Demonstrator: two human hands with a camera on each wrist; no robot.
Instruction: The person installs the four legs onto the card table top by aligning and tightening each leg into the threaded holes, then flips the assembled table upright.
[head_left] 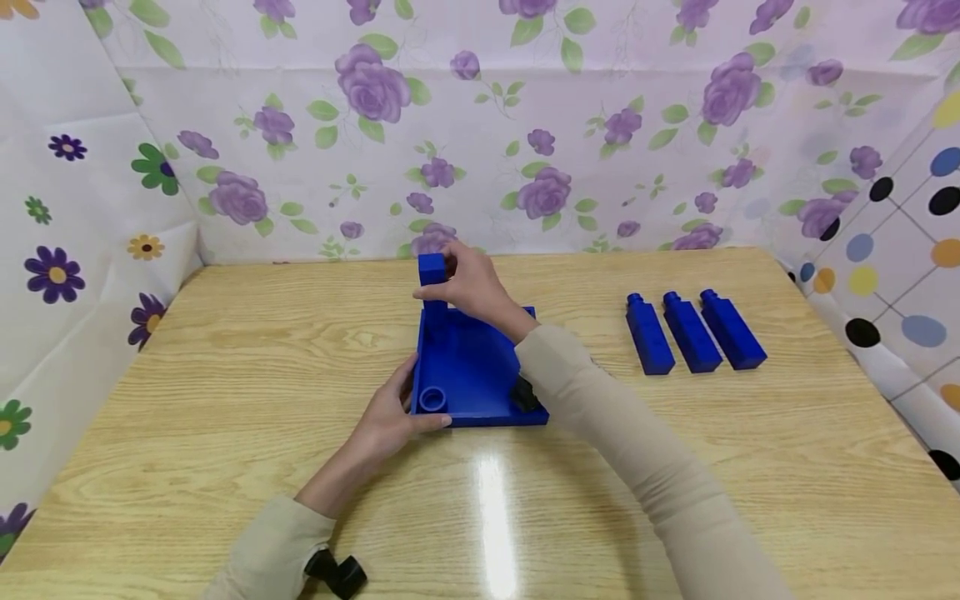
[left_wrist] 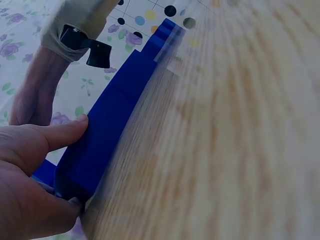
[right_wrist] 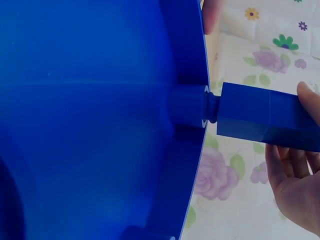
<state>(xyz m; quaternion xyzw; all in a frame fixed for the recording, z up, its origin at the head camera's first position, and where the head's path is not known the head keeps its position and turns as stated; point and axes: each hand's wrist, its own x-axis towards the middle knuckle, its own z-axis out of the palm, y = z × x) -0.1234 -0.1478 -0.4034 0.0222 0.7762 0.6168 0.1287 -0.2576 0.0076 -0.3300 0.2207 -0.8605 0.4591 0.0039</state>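
Observation:
A shallow blue square tray-like piece (head_left: 476, 358) lies on the table with its raised rim upward. My left hand (head_left: 388, 421) grips its near left corner, thumb over the front rim. Just inside that corner is a round hollow socket (head_left: 432, 400). At the far left corner my right hand (head_left: 476, 287) holds a blue square leg (head_left: 432, 268) upright between thumb and fingers. The right wrist view shows the leg's narrow neck (right_wrist: 213, 108) right at the mouth of a corner socket (right_wrist: 189, 106). My right forearm hides part of the tray's right side.
Three more blue legs with narrow threaded ends, a left one (head_left: 650, 335), a middle one (head_left: 692, 335) and a right one (head_left: 733, 332), lie in a row at the right. Flowered cloth (head_left: 480, 167) hangs behind the wooden table (head_left: 247, 358).

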